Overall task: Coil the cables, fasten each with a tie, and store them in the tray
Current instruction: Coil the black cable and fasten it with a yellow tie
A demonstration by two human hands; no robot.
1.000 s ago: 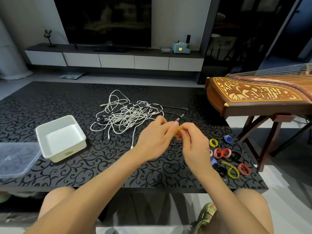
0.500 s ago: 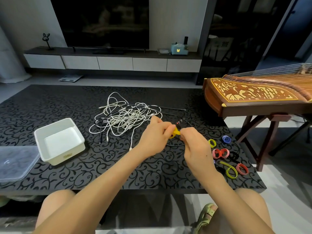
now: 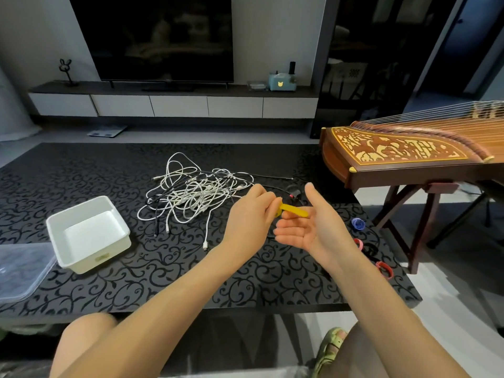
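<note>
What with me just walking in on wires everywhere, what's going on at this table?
A person sits at the black table. Their left hand pinches a yellow tie, opened out into a strip, and the right hand is open, palm up, beside it. The tangle of cables lies uncoiled, the white tray holds nothing, and rolled ties lie at the right.

One view is given — taken from the head, aimed forward and down across the table (image 3: 81, 165) toward the television (image 3: 152, 36); left hand (image 3: 249, 222) and right hand (image 3: 313, 230) are framed close.
</note>
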